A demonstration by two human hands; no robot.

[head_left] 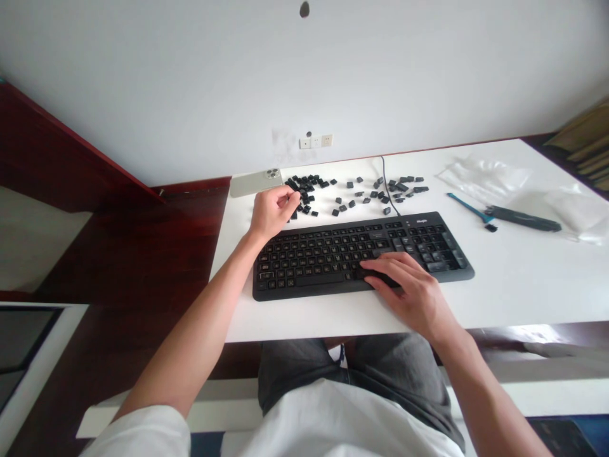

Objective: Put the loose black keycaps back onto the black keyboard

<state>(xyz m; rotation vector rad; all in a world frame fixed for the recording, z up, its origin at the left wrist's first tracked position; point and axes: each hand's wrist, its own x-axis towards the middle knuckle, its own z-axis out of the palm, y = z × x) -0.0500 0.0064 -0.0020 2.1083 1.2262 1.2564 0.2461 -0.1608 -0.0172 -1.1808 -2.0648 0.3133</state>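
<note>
A black keyboard (323, 257) lies on the white table, many keys bare of their caps at the left and middle. My left hand (273, 212) is pinched closed just above its top left edge, beside a heap of loose black keycaps (309, 184); whatever its fingertips may hold is too small to make out. Over the keyboard's lower right part, my right hand (412, 285) rests with fingers stretched out and the thumb apart, fingertips touching the keys. More scattered keycaps (375, 193) lie behind the keyboard.
A phone (252, 183) lies at the table's back left corner. To the right are a blue brush (471, 208), a dark long-handled tool (523, 219) and clear plastic bags (485, 171). The keyboard's cable (384, 174) runs back to the wall, below a socket (316, 142).
</note>
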